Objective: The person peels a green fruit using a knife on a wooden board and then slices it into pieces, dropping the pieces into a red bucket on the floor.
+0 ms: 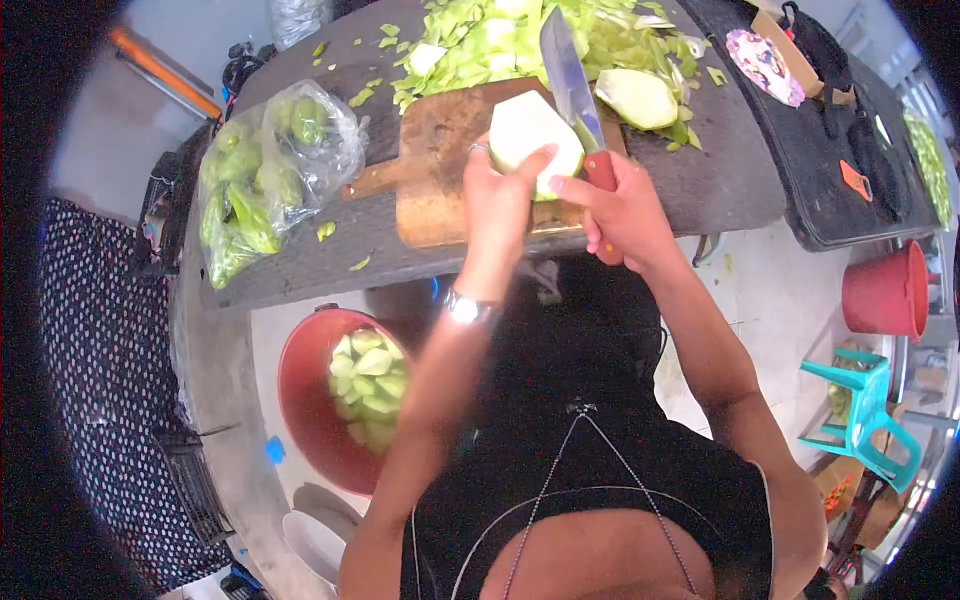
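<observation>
My left hand point(499, 195) grips a large, mostly peeled green fruit point(531, 131) with pale, faceted flesh, above a wooden cutting board point(435, 176). In my right hand point(626, 206) is a kitchen knife point(566, 67) with a red-brown handle. Its blade points away from me, along the fruit's right side, and my right thumb reaches to the fruit's near end. Another pale fruit point(637, 99), with green skin at its edge, lies just right of the board. A heap of green peelings point(480, 45) spreads behind the board.
A clear plastic bag of green fruit point(251, 176) sits at the table's left. Below it, a red bucket point(307, 405) holds pale peeled pieces in liquid. A black table point(817, 180) adjoins at right, with another red bucket point(877, 292) and a turquoise plastic stool point(862, 405) beneath.
</observation>
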The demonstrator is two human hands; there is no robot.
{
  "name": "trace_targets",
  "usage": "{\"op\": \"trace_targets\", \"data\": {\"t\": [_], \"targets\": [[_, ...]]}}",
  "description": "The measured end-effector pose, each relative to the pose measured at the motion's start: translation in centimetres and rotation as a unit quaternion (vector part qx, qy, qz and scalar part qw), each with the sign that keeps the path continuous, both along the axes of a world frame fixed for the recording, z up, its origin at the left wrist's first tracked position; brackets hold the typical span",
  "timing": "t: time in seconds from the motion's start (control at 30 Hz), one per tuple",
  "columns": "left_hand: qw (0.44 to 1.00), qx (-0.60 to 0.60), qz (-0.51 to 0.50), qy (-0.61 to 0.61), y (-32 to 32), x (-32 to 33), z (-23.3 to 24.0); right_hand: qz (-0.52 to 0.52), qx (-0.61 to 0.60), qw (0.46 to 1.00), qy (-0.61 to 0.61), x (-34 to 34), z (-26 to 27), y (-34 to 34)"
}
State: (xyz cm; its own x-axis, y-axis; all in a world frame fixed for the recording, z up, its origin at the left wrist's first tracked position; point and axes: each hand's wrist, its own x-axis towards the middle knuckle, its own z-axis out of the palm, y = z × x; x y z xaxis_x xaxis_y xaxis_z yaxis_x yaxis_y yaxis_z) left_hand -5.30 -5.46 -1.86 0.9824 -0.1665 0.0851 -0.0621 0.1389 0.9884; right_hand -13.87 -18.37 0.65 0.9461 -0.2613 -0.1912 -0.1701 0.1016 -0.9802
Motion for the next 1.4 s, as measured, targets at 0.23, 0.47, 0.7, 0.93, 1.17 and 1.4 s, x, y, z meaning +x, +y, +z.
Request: {"op": "trace_targets", "data": {"t": [0.23,0.47,0.7,0.93,1.17,1.4], "targets": [[0.841,-0.474,-0.115,0.234,1.6,0.4,1.6,-0.022,-0.014,0.999,-0.020,-0.4,2.5,-0.1],[0.783,-0.522,-0.233,0.246,2.5,0.4,2.7,0.025,-0.051,0.993,-0.105,-2.6,3.2,-0.3],[0.767,-0.527,-0.274,0.242,2.5,0.2,3.0,0.016,-0.084,0.993,-0.085,-3.1,2.9,-0.1],[0.824,-0.485,-0.188,0.225,2.7,-1.2,3.7,-0.014,-0.130,0.989,-0.076,-3.7,2.9,0.1],[0.863,-0.448,-0.157,0.175,3.0,-1.6,3.8,0.008,-0.184,0.981,-0.063,-4.6,4.3,0.8],[0.866,-0.456,-0.170,0.111,3.1,-1.4,3.9,0.009,-0.172,0.983,-0.067,-5.0,4.3,1.0]]}}
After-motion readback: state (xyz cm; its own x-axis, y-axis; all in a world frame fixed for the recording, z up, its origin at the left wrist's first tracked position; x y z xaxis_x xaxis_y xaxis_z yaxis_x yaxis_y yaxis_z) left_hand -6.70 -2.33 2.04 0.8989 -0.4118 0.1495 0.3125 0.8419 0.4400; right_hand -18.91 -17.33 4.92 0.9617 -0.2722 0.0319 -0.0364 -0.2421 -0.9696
